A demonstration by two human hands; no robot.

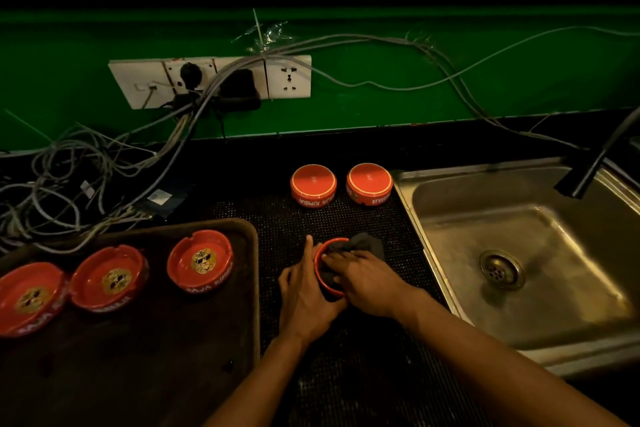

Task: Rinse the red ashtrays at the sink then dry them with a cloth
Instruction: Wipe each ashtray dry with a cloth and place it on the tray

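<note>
My left hand (304, 291) grips the left side of a red ashtray (320, 274) that rests on the black mesh mat. My right hand (363, 279) presses a dark grey cloth (365, 244) into its bowl. Two red ashtrays (313, 184) (369, 182) stand upside down at the back of the mat, next to the sink. Three more red ashtrays (200, 262) (109, 279) (29, 298) sit upright on a dark tray (173, 340) at the left.
A steel sink (450, 198) with a drain (501, 269) lies to the right, with a dark faucet (595, 163) over it. A tangle of grey cables (69, 177) covers the counter at the back left, below a white socket panel (207, 80) on the green wall.
</note>
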